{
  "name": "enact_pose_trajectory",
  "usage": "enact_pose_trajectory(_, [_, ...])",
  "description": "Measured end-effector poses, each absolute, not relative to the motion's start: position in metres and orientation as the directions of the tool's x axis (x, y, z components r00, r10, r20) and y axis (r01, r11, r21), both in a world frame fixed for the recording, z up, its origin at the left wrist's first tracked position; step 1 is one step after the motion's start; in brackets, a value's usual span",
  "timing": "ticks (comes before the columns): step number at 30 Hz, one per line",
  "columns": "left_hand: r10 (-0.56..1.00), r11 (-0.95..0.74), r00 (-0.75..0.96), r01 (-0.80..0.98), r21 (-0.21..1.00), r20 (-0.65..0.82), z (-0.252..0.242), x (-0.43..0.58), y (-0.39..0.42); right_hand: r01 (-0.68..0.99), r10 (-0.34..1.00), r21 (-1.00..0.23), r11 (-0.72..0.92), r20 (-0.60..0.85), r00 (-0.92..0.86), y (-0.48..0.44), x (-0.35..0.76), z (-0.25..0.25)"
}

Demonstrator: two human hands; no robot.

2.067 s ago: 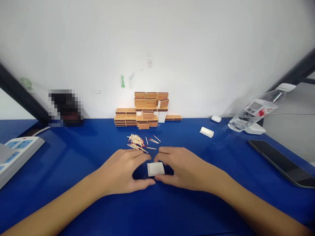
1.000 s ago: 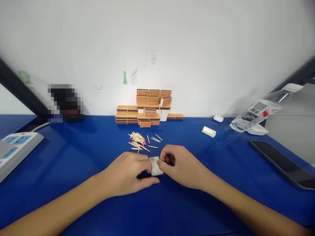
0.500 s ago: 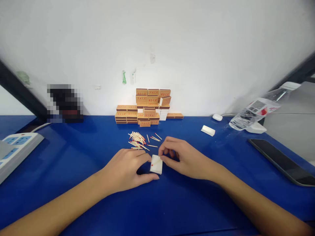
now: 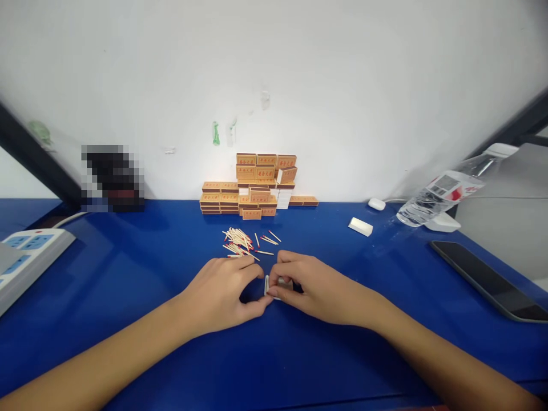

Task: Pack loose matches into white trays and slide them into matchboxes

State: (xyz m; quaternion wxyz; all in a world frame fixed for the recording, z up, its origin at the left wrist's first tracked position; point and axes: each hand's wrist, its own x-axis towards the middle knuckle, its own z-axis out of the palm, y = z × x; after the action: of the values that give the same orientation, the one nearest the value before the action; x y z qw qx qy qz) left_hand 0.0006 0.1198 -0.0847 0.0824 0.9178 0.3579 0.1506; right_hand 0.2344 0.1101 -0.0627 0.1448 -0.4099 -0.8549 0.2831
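The right hand is closed at the fingertips upon a white matchbox tray, thumb at the near side and fingers curled over it. The left hand rests opposite, forefinger and thumb curved about the tray's left end; whether these tips grip it or merely lie beside it cannot be told.

Location: the tray is on or just above the blue tabletop, between the two hands, nearer the person than the match pile.

Progress, as judged from the present layout: handling of the tray appears under way and not concluded. No printed sleeve is seen around it. Its contents cannot be verified, the fingers covering most of it. The matches lie loose on the tabletop, most heaped together, with a few stray matches just to the right of the heap; none of these is boxed. A second white piece, possibly another tray, lies apart to the right, with neither hand near it.

Already in place: a stepped stack of printed matchboxes against the wall, one upper box set at an angle, plus a low row extending right.

Also noted at right: a tilted plastic bottle and a smartphone, both well apart from the hands.
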Motion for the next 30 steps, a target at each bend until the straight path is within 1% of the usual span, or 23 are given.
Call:
enact_pose_trajectory(6, [0.662,-0.745,0.718,0.595,0.302,0.217,-0.082,-0.001,0.121,0.558,0.717,-0.656,0.508,-0.038,-0.696,0.114,0.245,-0.054])
enact_pose_trajectory(10, [0.629,-0.764,0.756,0.559,0.323,0.180,-0.080,0.001,0.121,0.515,0.679,-0.698,0.498,-0.055,-0.732,0.115,0.245,-0.053])
enact_pose_trajectory(12, [0.627,-0.764,0.761,0.558,0.323,0.168,-0.080,0.001,0.120,0.509,0.693,-0.712,0.483,-0.044,-0.719,0.118,0.246,-0.055])
enact_pose_trajectory(14, [0.631,-0.763,0.757,0.567,0.310,0.167,-0.080,0.001,0.120,0.526,0.760,-0.716,0.459,0.010,-0.650,0.128,0.248,-0.059])
enact_pose_trajectory(16, [0.635,-0.761,0.753,0.574,0.302,0.169,-0.081,0.000,0.120,0.599,0.859,-0.677,0.429,0.100,-0.502,0.143,0.250,-0.063])
enact_pose_trajectory(18, [0.639,-0.759,0.751,0.578,0.301,0.170,-0.082,-0.001,0.120,0.715,0.923,-0.588,0.379,0.178,-0.342,0.162,0.249,-0.069])
enact_pose_trajectory(19, [0.639,-0.758,0.750,0.579,0.299,0.169,-0.083,-0.001,0.120,0.767,0.940,-0.544,0.341,0.188,-0.285,0.171,0.248,-0.072])
enact_pose_trajectory(21, [0.641,-0.758,0.749,0.583,0.292,0.169,-0.083,-0.002,0.120,0.835,0.961,-0.476,0.276,0.159,-0.227,0.186,0.242,-0.077])
enact_pose_trajectory(23, [0.639,-0.762,0.750,0.583,0.283,0.173,-0.083,-0.003,0.120,0.865,0.966,-0.430,0.257,0.107,-0.235,0.194,0.234,-0.081])
enact_pose_trajectory(26, [0.629,-0.770,0.756,0.577,0.272,0.180,-0.083,-0.003,0.121,0.869,0.954,-0.402,0.289,0.042,-0.297,0.197,0.224,-0.083])
enact_pose_trajectory(30, [0.644,-0.761,0.742,0.594,0.263,0.187,-0.082,-0.005,0.122,0.865,0.930,-0.359,0.350,0.023,-0.367,0.191,0.222,-0.078])
